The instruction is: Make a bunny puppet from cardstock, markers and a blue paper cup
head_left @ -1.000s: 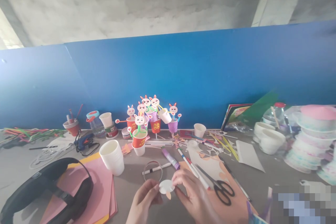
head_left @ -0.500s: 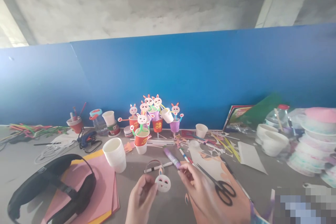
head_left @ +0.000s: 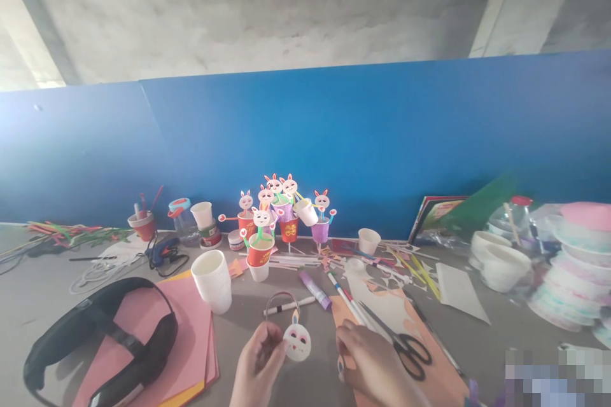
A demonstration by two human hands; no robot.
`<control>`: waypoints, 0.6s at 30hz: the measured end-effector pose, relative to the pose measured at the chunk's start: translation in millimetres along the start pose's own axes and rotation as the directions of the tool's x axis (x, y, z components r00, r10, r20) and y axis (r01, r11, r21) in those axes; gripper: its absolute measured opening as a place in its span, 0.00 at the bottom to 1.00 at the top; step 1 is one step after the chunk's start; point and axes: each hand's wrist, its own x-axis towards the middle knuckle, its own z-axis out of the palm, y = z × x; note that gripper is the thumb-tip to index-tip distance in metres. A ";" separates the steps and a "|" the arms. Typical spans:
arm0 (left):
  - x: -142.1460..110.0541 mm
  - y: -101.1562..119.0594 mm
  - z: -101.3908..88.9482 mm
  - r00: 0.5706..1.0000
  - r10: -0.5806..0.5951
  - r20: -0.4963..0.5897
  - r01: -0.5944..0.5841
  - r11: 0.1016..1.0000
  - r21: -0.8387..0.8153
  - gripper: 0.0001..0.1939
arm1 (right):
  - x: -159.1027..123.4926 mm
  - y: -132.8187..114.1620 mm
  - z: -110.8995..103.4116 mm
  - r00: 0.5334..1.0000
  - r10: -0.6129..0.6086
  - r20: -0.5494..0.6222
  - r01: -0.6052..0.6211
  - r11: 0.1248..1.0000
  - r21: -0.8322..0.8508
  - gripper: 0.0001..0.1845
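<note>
My left hand (head_left: pixel 263 356) pinches the edge of a white paper rabbit face (head_left: pixel 296 342) with pink eyes and one ear standing up. My right hand (head_left: pixel 370 359) has its fingers closed and pointing down; a small paper ear (head_left: pixel 340 365) with a blue centre shows at its fingertips. Beneath that hand lies an orange paper sheet (head_left: pixel 443 388), and black-handled scissors (head_left: pixel 413 356) rest just to its right. Above the hands are a purple glue stick (head_left: pixel 315 289), a white marker (head_left: pixel 291 305) and a roll of tape (head_left: pixel 281 297).
Paper-cup rabbit figures (head_left: pixel 260 248) stand at the back centre, before a blue partition (head_left: pixel 305 133). On the left are white cups (head_left: pixel 211 280), pink paper (head_left: pixel 191 324) and a black headset-like device (head_left: pixel 100 337). Stacked painted cups (head_left: pixel 568 267) stand on the right, with scraps and straws scattered between.
My right hand has moved down from beside the glue stick to the small ear by the orange paper. The rabbit face in my left hand has tilted slightly.
</note>
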 end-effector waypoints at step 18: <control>-1.4 7.6 6.9 1.000 -0.024 -0.017 0.024 1.000 -0.017 0.27 | 3.6 5.7 2.5 0.999 0.008 -0.047 -0.004 0.996 0.088 0.11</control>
